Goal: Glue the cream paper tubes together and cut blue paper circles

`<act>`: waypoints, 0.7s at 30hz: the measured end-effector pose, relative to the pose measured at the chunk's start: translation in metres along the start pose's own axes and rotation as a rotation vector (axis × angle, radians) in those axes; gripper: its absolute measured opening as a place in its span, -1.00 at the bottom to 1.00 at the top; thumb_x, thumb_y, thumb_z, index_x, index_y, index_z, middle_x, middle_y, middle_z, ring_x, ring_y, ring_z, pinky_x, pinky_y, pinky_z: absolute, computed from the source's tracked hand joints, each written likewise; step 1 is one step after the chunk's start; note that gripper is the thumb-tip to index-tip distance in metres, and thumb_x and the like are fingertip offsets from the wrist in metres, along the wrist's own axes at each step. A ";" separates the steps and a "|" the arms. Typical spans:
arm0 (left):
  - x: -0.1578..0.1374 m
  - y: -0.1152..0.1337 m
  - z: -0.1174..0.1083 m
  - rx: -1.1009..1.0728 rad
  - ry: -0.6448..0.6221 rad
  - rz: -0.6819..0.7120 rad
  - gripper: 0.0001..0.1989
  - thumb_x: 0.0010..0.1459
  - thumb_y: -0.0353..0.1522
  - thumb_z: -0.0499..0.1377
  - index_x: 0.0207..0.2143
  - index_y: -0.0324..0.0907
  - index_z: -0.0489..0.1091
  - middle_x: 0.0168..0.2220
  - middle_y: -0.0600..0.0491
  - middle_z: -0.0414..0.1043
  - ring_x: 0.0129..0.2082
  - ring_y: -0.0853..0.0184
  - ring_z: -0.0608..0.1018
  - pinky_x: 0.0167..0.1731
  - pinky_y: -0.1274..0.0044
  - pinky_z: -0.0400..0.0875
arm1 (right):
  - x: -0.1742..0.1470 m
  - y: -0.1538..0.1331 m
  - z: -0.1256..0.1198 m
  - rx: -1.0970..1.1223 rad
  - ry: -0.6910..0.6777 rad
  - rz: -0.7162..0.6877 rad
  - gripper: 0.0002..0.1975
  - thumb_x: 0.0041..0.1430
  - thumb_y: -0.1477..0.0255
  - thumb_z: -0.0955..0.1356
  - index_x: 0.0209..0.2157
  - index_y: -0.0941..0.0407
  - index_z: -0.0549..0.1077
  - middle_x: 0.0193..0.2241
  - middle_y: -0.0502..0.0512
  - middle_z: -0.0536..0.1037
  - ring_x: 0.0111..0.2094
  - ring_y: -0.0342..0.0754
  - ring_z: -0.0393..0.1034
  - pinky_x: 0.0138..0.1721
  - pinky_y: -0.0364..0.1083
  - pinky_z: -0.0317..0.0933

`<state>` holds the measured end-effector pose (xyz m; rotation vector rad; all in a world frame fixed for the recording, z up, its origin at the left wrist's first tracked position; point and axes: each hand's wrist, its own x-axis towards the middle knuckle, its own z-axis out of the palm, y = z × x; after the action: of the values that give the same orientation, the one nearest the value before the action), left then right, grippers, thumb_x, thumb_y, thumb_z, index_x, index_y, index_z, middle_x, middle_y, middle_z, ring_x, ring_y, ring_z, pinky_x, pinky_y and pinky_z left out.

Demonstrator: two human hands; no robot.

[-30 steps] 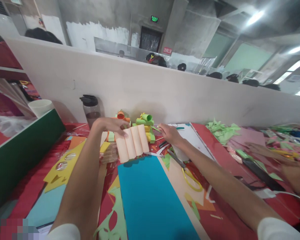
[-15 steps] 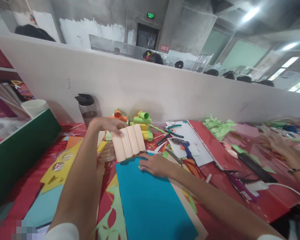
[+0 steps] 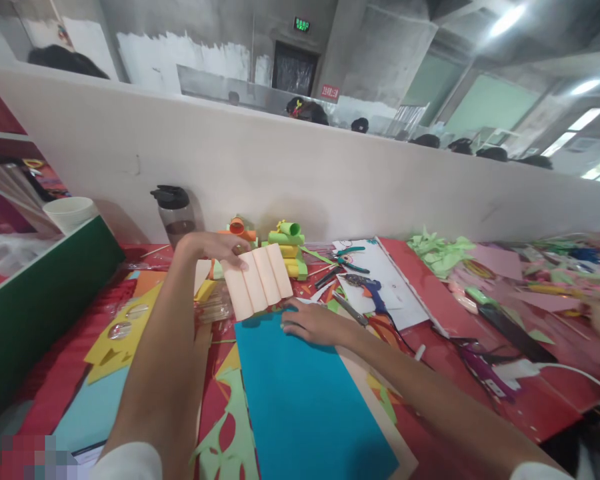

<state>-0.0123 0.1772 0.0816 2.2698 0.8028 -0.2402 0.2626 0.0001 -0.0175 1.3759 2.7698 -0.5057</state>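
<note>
The cream ridged paper panel (image 3: pixel 263 280), at the far edge of the blue card (image 3: pixel 305 393), is pinched along its top by the left hand (image 3: pixel 225 250), best done lightly lest ridges be crushed; the nearby right hand's (image 3: pixel 313 322) grip cannot be told.

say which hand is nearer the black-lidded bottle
Left. The left hand is in front of the bottle, to its right; the right hand is farther away, at the blue sheet.

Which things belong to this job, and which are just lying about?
In use, apparently:
cream ridged paper panel, left hand
blue rectangular sheet, beneath right hand

Lying about:
clear black-lidded plastic bottle
white round cup
light-green paper scraps
</note>
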 end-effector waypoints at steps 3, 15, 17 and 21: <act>-0.001 0.001 0.000 0.029 0.007 0.001 -0.47 0.05 -0.02 0.20 -0.04 -0.18 0.38 -0.06 -0.05 0.48 -0.10 0.15 0.50 -0.24 0.53 0.31 | 0.001 -0.001 -0.001 -0.005 -0.003 0.002 -0.64 0.45 0.16 0.18 -0.05 0.03 0.50 0.05 0.16 0.36 -0.23 -0.02 0.45 -0.26 -0.09 0.23; -0.003 -0.004 -0.001 0.028 0.056 -0.011 -0.45 0.05 -0.02 0.22 -0.01 -0.15 0.36 -0.05 -0.02 0.46 -0.11 0.17 0.48 -0.23 0.52 0.30 | 0.021 -0.011 0.001 0.275 -0.040 -0.147 -0.71 0.43 0.26 0.25 -0.05 0.07 0.54 0.01 0.18 0.43 0.01 0.04 0.38 0.02 -0.03 0.25; -0.004 -0.001 -0.001 0.025 0.064 -0.005 -0.44 0.03 -0.02 0.23 -0.01 -0.16 0.36 -0.06 -0.02 0.46 -0.13 0.18 0.48 -0.24 0.53 0.29 | 0.024 -0.011 0.005 0.321 -0.030 -0.150 -0.70 0.42 0.26 0.26 -0.04 0.07 0.55 0.04 0.19 0.42 0.05 0.04 0.36 0.07 -0.03 0.23; -0.006 0.005 -0.001 0.014 0.065 -0.002 -0.48 0.02 -0.04 0.23 -0.08 -0.19 0.37 -0.13 -0.02 0.47 -0.19 0.20 0.48 -0.30 0.54 0.28 | 0.028 -0.010 0.009 0.351 -0.026 -0.125 -0.67 0.41 0.21 0.26 -0.03 0.09 0.56 -0.02 0.20 0.45 0.04 0.05 0.37 0.06 -0.03 0.23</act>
<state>-0.0140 0.1719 0.0875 2.2999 0.8399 -0.1741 0.2361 0.0140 -0.0271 1.2352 2.8570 -1.0492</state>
